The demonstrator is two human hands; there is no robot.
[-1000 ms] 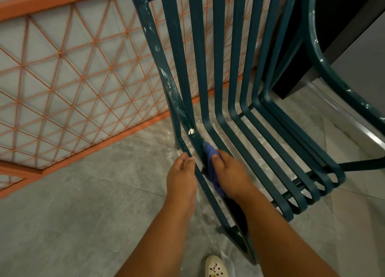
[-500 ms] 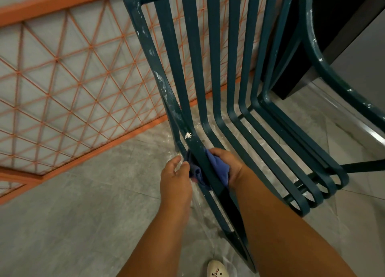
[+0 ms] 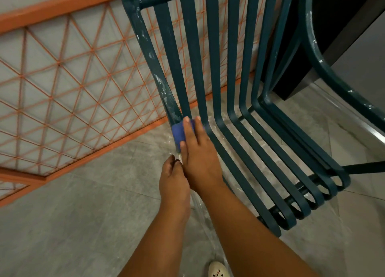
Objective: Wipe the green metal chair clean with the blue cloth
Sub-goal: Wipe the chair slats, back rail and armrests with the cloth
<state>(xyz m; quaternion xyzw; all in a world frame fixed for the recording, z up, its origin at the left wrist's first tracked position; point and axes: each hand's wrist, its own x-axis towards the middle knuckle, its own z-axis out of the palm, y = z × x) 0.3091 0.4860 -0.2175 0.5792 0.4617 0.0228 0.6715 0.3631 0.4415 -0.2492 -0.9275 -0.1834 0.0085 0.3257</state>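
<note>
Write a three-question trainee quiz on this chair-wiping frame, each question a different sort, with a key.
1. True or false: the right hand presses the blue cloth against the outer left bar of the green metal slatted chair.
2. White specks show on the chair frame: A) above the cloth, B) nowhere.
3. Fill in: the left hand holds ____.

Key: 1 true. 2 A. 3 nothing; it sits just below the right hand, fingers loosely curled.
</note>
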